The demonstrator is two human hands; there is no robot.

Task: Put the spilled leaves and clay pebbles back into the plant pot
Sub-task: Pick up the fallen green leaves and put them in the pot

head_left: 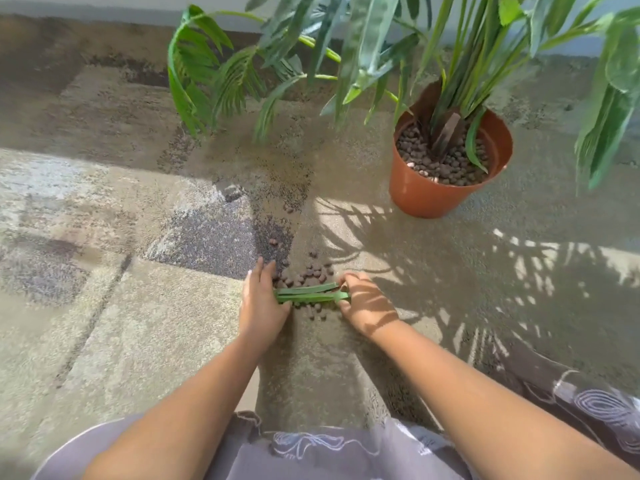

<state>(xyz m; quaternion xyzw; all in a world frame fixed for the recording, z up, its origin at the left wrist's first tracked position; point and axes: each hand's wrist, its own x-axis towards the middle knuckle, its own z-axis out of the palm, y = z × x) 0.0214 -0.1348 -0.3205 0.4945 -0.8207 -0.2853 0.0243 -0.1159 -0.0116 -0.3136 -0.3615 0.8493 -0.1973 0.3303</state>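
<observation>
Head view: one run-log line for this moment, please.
both hands hold leaves | left hand | right hand | pebbles on carpet | pot upright

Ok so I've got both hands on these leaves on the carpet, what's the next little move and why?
Probably lift the green leaves off the carpet and carry them to the orange plant pot. Your right hand pinches one end and your left hand is at the other, so they look gathered. The loose clay pebbles lie under and around them and should be easier to scoop afterwards.
</observation>
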